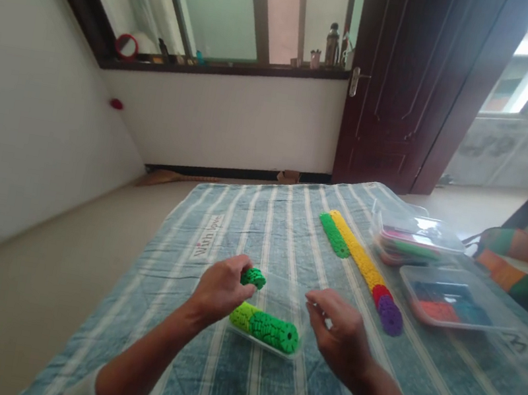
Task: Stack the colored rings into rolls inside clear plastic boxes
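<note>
My left hand is closed around a short stack of green plastic discs with notched edges. It hangs over a clear plastic box on the cloth. Inside the box lies a row of similar discs, yellow-green on the left and green on the right. My right hand is at the box's right side, thumb and fingers drawn together. What its fingertips hold, if anything, is too faint to make out.
A striped blue cloth covers the surface. On the right lie a long row of yellow discs ending in red and purple, and a shorter green row. Beyond them stand clear lidded boxes and an open box with red and blue contents.
</note>
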Tool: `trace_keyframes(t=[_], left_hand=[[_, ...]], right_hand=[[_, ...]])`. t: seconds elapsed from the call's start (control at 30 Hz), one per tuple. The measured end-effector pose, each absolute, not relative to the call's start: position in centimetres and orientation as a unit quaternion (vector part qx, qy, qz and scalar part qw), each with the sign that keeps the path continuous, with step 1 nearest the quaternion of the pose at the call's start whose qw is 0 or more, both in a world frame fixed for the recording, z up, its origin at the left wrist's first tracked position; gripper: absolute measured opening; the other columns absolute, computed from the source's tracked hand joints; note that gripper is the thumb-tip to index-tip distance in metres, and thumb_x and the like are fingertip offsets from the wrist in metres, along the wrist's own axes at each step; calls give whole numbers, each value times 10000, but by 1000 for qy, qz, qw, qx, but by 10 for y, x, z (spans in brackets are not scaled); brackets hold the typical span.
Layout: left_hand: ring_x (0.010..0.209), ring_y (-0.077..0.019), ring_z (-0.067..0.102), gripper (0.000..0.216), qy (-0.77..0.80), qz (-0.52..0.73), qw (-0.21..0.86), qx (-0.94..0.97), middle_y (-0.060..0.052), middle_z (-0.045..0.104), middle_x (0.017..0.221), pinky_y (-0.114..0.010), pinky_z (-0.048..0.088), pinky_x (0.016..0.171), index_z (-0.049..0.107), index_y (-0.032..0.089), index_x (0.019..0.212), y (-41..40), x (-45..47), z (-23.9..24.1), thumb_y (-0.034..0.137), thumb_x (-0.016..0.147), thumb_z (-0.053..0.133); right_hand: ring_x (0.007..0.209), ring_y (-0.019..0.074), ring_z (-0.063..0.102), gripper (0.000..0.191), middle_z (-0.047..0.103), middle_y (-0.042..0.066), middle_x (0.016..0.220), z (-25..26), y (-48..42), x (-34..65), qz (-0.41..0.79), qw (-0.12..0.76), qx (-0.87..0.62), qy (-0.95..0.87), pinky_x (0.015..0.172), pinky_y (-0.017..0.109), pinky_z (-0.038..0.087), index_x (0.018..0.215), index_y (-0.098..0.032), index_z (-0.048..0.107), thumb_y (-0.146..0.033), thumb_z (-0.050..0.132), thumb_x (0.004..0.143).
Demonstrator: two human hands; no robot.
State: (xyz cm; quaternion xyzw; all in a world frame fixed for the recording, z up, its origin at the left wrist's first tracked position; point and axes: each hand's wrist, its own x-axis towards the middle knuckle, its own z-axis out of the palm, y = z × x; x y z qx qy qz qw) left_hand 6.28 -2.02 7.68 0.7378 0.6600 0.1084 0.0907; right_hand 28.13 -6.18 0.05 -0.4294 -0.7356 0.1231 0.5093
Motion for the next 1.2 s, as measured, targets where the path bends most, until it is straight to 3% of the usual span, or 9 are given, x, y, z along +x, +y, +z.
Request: trace_keyframes(t=[0.1, 0.23, 0.47, 0.73, 0.97, 1.2], left_hand=[[761, -192, 616, 83, 681, 63, 39, 728, 1, 648, 767, -261, 353, 612, 532, 219, 771, -26, 66, 68, 209, 714, 591], [926, -256, 639, 209, 685, 12, -1, 728, -71, 687, 929, -314, 405, 719, 561, 198, 958, -30, 75, 61, 214, 749, 569], [978, -300, 639, 248, 677, -19, -11, 735, -127, 691, 921, -370, 407, 778, 557, 150, 1026, -34, 83, 54, 208, 788, 524], [940, -317, 632, 206, 669, -20, -20, 743, -157, 692, 885, -397, 383, 754, 601, 128, 994, -31, 86, 47, 208, 830, 503], [981, -326, 574, 227, 653, -14, -37, 756, -159, 655, 950, -414, 382, 749, 656, 146, 934, -31, 84, 44, 220, 878, 449], [1017, -313, 531, 163, 650, 58, -70, 755, -129, 611, 1060, -401, 423, 802, 659, 172, 909, -35, 66, 42, 284, 805, 601]], right_hand=[[757, 183, 637, 202, 684, 60, 822, 17, -57, 260, 132, 426, -436, -782, 709, 284, 467, 948, -193, 667, -145, 483, 880], [878, 211, 646, 273, 701, 69, 937, 26, -39, 234, 177, 301, -467, -813, 768, 292, 446, 1043, -185, 654, -101, 528, 816], [923, 232, 650, 270, 719, 89, 974, 28, -16, 201, 223, 169, -507, -815, 689, 277, 372, 1034, -182, 623, -108, 534, 789], [828, 219, 652, 173, 727, 90, 892, 10, -12, 194, 231, 181, -518, -803, 621, 281, 296, 908, -178, 633, -113, 532, 783], [858, 210, 638, 183, 727, 72, 896, 6, -9, 195, 256, 211, -506, -796, 681, 264, 347, 864, -181, 646, -87, 520, 771], [896, 201, 647, 339, 730, 35, 913, 6, -10, 196, 299, 254, -477, -787, 761, 259, 413, 1007, -213, 668, -53, 518, 749]])
